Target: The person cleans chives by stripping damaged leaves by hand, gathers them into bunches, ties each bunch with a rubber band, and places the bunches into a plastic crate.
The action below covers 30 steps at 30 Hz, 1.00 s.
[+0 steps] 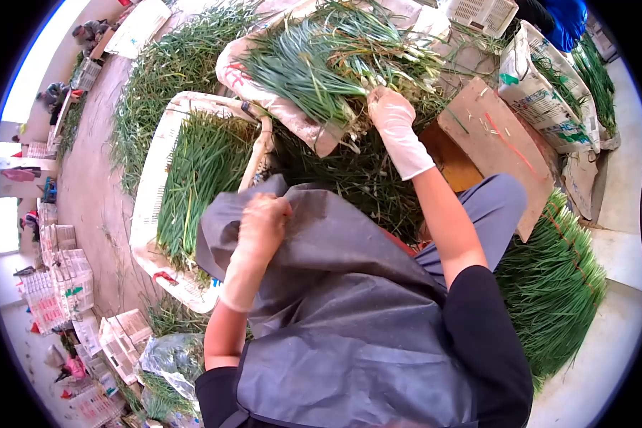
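Note:
My left hand (262,227), in a thin pale glove, is closed on a fold of the dark apron (349,250) over my lap. Farther forward, my gloved right hand (391,110) is at the white root ends of a pile of green stalks (314,68), its fingers closed round something I cannot make out. The pile lies on a board with a pale cover (239,64). Beside my left hand, a white crate (150,207) holds long green stalks (196,178) laid lengthwise.
A brown board (503,135) leans at the right, above a large green bundle (553,292). White crates (549,85) stand at the upper right. Loose stalks (167,78) cover the floor ahead. More crates (64,282) and other people (89,32) are at the far left.

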Motion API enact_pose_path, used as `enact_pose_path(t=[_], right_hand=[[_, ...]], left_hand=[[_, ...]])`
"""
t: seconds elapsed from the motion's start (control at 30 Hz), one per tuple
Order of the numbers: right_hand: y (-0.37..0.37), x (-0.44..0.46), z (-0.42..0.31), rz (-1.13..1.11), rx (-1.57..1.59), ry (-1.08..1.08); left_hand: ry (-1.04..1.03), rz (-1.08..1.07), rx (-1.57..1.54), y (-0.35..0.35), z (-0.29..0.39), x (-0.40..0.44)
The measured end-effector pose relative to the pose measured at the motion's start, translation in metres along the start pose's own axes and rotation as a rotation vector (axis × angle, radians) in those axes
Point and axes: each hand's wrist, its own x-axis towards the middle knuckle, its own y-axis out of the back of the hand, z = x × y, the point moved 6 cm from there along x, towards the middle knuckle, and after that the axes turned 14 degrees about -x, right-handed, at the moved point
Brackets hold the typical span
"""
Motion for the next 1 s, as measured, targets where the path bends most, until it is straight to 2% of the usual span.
enact_pose_path(t=[0.03,0.1,0.13,0.17,0.2,0.23,0.3,0.33,0.37,0.4,0.47,0.5,0.57,0.6,0.63,0.67,0.7,0.77,0.83,0.87,0.9,0.97,1.0], right_hand=[[-0.006,-0.003,0.005,-0.136,0.124,0.023],[0.009,-0.021,0.012,0.101,0.33,0.058],[0.03,-0.039,0.011,0.236,0.445,0.063],[0.042,-0.06,0.008,0.3,0.69,0.145],[0.072,-0.091,-0.002,0.426,0.59,0.19],[0.074,-0.115,-0.007,0.611,0.585,0.382],[0.059,-0.159,-0.015,0.575,0.504,0.698],[0.049,-0.173,-0.015,0.506,0.486,0.691],[0.04,-0.185,-0.015,0.435,0.468,0.685],[0.036,-0.194,-0.016,0.418,0.469,0.681],[0.002,-0.187,-0.001,-0.03,0.764,0.199],[-0.003,-0.183,0.001,-0.031,0.756,0.186],[-0.043,-0.174,0.004,-0.495,0.924,0.014],[-0.046,-0.172,-0.003,-0.5,1.073,-0.006],[-0.047,-0.173,-0.007,-0.505,1.065,-0.008],[-0.047,-0.173,-0.011,-0.511,1.218,-0.045],[-0.045,-0.173,-0.017,-0.517,1.372,-0.085],[-0.046,-0.174,-0.014,-0.484,1.333,-0.084],[-0.035,-0.169,-0.002,-0.334,1.235,-0.005],[-0.035,-0.167,0.011,-0.355,1.21,-0.084],[-0.031,-0.162,0.019,-0.381,1.306,-0.116],[-0.072,-0.152,0.051,-0.698,1.114,-0.1],[-0.077,-0.148,0.058,-0.662,0.428,0.093]], left_hand=[[0.083,-0.139,0.069,-0.019,-0.007,0.003],[0.156,-0.055,-0.369,-0.011,0.007,0.004],[0.342,-0.051,-0.803,-0.022,0.003,0.009],[0.416,-0.056,-1.115,-0.029,0.014,0.018],[0.502,0.006,-1.28,-0.036,0.026,0.025],[0.561,0.079,-1.441,-0.044,0.035,0.039],[0.634,0.191,-1.78,-0.076,0.033,0.052],[0.613,0.213,-1.857,-0.1,0.018,0.056],[0.684,0.248,-1.931,-0.115,0.011,0.053],[0.706,0.282,-1.992,-0.132,-0.001,0.049],[0.732,0.306,-2.054,-0.146,-0.01,0.042],[0.766,0.349,-2.027,-0.148,-0.012,0.038],[0.818,0.38,-2.007,-0.156,-0.015,0.03],[0.855,0.426,-2.02,-0.159,-0.02,0.028],[0.888,0.479,-2.031,-0.159,-0.027,0.027],[0.811,0.457,-2.048,-0.159,-0.035,0.027],[0.818,0.466,-2.05,-0.159,-0.038,0.026],[0.721,0.458,-2.018,-0.157,-0.039,0.027],[0.743,0.487,-2.015,-0.15,-0.04,0.027],[0.683,0.572,-2.012,-0.139,-0.051,0.029],[0.623,0.659,-2.005,-0.128,-0.061,0.028],[0.612,0.736,-1.937,-0.099,-0.068,0.028],[0.588,0.753,-1.94,-0.089,-0.063,0.03]])
